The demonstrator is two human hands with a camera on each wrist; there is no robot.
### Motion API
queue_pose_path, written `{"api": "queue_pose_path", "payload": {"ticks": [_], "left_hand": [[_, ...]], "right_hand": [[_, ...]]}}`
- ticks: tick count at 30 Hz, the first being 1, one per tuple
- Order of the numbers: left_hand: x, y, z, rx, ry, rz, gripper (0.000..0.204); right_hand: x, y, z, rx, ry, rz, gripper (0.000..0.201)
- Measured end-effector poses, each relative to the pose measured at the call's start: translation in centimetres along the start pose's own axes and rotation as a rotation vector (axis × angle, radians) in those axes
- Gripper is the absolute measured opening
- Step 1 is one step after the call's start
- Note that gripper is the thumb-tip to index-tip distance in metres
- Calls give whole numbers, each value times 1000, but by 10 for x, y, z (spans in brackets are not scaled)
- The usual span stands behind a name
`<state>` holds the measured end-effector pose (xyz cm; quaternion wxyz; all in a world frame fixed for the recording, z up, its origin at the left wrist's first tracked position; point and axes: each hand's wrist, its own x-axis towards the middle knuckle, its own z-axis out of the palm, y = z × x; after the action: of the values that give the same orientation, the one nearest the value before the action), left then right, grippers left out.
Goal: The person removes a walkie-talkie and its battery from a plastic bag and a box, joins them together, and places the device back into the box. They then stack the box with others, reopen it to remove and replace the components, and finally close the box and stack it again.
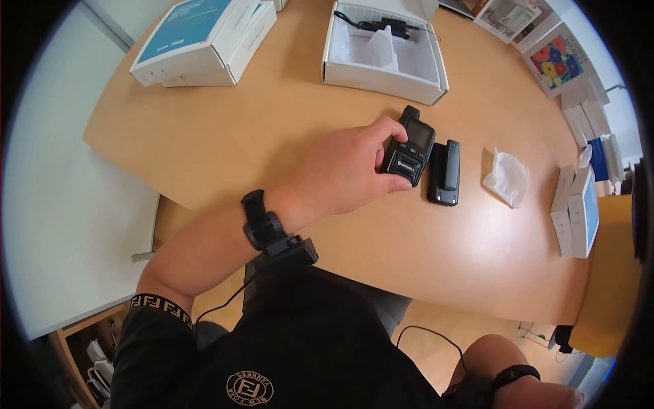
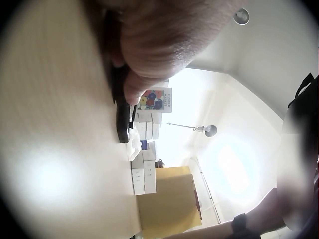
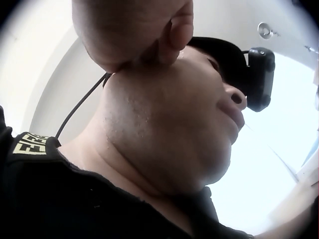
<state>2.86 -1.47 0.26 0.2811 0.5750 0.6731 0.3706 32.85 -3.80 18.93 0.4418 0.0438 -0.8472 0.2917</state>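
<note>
My left hand [image 1: 344,163] grips the sides of a black handheld device [image 1: 418,136] with a small screen, thumb on one edge and fingers on the other. Just right of it a second black device [image 1: 446,178] lies with its clip facing up. In the left wrist view my left hand [image 2: 164,42] covers much of the held device, and a dark device [image 2: 122,124] lies low on the table. My right hand [image 1: 545,395] is off the table at the lower right; in the right wrist view this hand [image 3: 132,30] shows loosely bent fingers before the person's cheek, with nothing visible in them.
An open white box [image 1: 381,80] with a moulded insert and black cable stands at the back. Stacked white-and-blue boxes [image 1: 204,41] are back left. A crumpled translucent bag [image 1: 507,178] lies right, with upright boxes [image 1: 573,211] near the table's right edge.
</note>
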Motion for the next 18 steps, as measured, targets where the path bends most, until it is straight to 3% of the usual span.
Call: {"api": "queue_pose_path", "payload": {"ticks": [1,8,10,13,18], "left_hand": [[-1,-1,0,3,6,4,52],[2,-1,2,-32,1,3,56],[3,-3,4,54,79,78,60],[6,5,3,95,32,50,63],[17,24,4,398,-1,96,70]], "right_hand": [[0,2,1,-1,1,-13,11],[-18,88,35,-582,144,397,2],[-20,126,54,-376,159,635,16],[-42,169,58,-524,-178,647,48],[-59,195,80,-586,-270,735,59]]}}
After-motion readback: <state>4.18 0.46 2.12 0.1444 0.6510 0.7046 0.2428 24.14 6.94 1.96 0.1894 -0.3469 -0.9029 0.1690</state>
